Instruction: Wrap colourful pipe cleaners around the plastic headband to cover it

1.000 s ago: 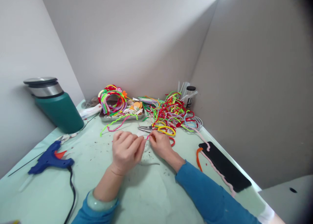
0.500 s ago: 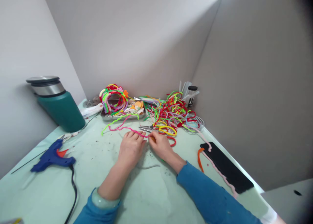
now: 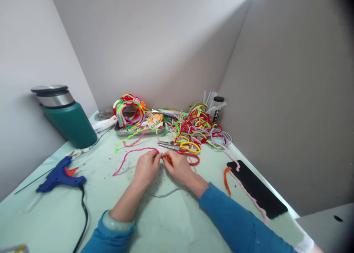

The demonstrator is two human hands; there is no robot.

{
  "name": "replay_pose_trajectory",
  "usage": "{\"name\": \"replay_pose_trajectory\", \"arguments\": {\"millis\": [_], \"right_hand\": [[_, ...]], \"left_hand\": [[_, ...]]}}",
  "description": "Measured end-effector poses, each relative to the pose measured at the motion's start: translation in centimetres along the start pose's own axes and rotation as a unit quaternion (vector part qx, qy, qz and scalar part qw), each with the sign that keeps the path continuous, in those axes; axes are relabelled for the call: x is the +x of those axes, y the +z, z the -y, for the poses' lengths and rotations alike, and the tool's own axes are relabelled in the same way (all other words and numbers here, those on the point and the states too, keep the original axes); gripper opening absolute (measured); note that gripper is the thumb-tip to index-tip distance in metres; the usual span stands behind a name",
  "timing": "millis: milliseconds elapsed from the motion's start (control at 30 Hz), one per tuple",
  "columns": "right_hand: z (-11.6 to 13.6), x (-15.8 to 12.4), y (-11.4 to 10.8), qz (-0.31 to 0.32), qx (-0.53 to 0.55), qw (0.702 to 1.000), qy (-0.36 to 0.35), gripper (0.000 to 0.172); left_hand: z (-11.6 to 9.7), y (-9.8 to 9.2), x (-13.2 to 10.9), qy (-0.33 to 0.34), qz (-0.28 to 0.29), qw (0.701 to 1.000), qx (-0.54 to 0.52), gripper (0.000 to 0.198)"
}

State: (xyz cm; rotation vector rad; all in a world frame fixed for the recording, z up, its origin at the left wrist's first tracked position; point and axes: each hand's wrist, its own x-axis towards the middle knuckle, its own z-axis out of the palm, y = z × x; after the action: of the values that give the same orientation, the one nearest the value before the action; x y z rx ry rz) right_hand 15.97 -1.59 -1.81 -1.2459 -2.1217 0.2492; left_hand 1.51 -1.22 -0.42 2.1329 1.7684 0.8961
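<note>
We pinch the pink pipe cleaner [image 3: 132,154] at its near end, left hand [image 3: 146,168] and right hand [image 3: 178,167] both closed on it above the table [image 3: 171,216]; looks light, bendy, fuzzy — grip near the bend.

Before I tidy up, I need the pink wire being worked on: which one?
On the green table, find the two hands, left and right. The pink wire runs left from their fingertips, lying apart from the tangled pile behind.

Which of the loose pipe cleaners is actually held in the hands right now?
The pink pipe cleaner: one end is pinched between the left hand and right hand, the rest trailing left across the table. The others lie heaped in the pile, untouched.
</note>
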Motion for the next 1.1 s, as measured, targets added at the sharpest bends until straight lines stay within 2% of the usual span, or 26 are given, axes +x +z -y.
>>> {"name": "replay_pose_trajectory", "arguments": {"millis": [300, 667, 900, 1100], "right_hand": [[0.0, -0.1, 0.2, -0.007, 0.005, 1.0, 0.003, 0.009], [0.0, -0.1, 0.6, -0.021, -0.101, 0.994, -0.029, 0.007], [0.1, -0.4, 0.5, -0.005, -0.126, 0.99, -0.067, 0.009], [0.1, -0.4, 0.4, -0.006, -0.072, 0.996, -0.06, 0.008]], "left_hand": [[-0.2, -0.3, 0.0, -0.035, 0.011, 0.997, -0.062, 0.033], [0.1, -0.5, 0.4, -0.061, 0.038, 0.993, -0.089, 0.033], [0.9, -0.2, 0.4, -0.122, 0.068, 0.973, -0.184, 0.034], [0.7, -0.1, 0.2, -0.115, 0.029, 0.985, -0.126, 0.038]]}}
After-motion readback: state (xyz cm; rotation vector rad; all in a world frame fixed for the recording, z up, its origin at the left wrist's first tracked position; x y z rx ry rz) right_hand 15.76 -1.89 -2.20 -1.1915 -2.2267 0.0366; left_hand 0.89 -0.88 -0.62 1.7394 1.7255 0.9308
